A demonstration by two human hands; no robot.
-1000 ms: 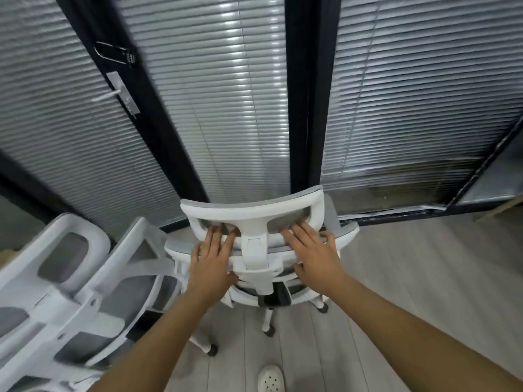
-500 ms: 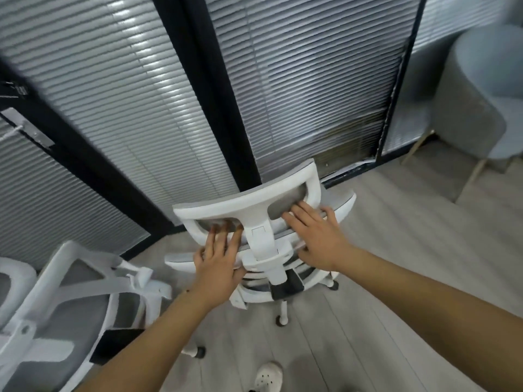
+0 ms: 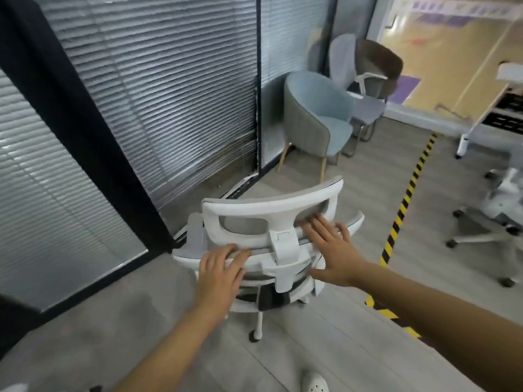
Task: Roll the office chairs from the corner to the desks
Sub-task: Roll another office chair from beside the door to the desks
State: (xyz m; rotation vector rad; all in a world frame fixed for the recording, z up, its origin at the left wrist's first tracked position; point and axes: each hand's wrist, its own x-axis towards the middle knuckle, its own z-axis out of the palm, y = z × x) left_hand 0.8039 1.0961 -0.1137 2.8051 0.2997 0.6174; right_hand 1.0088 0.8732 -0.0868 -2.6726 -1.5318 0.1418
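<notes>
A white office chair (image 3: 271, 210) with grey mesh stands in front of me, its back toward me. My left hand (image 3: 219, 268) rests on the top edge of the backrest, left of the headrest post, fingers curled over it. My right hand (image 3: 332, 250) presses flat against the right side, fingers spread across the headrest's lower edge and the backrest. One white leg and a caster (image 3: 256, 333) show below the seat. A second white office chair (image 3: 498, 210) stands at the right, partly cut off.
Glass partition with grey blinds and black frames (image 3: 85, 137) runs along the left. A blue-grey armchair (image 3: 317, 120) and a grey chair (image 3: 365, 80) stand ahead in the corner. Yellow-black floor tape (image 3: 404, 199) runs down the right. A white desk leg (image 3: 464, 142) at far right.
The view and the chair have swung to the right, away from the other chairs on the left, which are out of view. Both hands stay on the backrest.
</notes>
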